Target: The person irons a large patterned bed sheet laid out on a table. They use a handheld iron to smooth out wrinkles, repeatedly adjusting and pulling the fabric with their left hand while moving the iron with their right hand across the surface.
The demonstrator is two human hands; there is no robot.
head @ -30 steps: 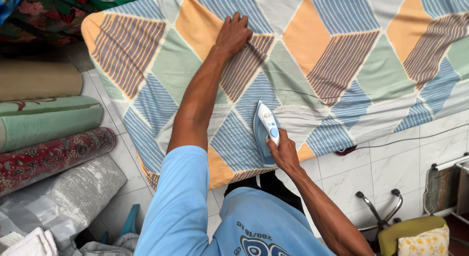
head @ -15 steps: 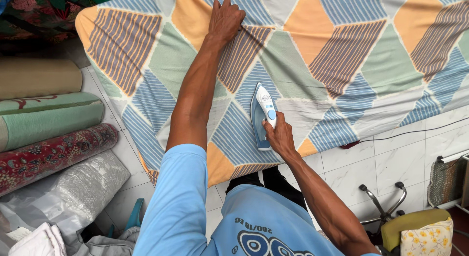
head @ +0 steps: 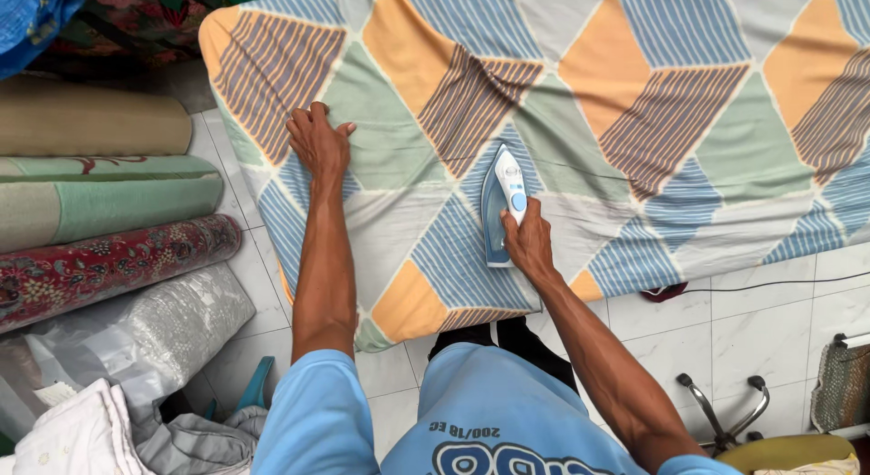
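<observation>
A bedsheet [head: 634,121] with orange, green, blue and striped diamond patches is spread flat in front of me. My right hand [head: 528,242] grips the handle of a blue and white steam iron [head: 501,201] that rests on the sheet near its front edge. My left hand [head: 317,141] lies flat on the sheet near its left edge, fingers together, pressing the cloth down.
Rolled carpets [head: 100,212] lie stacked on the tiled floor at the left, with a plastic-wrapped roll [head: 154,325] and folded cloth [head: 72,434] below them. A black cable [head: 770,283] runs along the floor tiles at right, near a metal chair base [head: 725,411].
My left hand has slid from the sheet's upper middle to its left edge. The iron with my right hand has shifted slightly relative to the pattern, and the view has moved left.
</observation>
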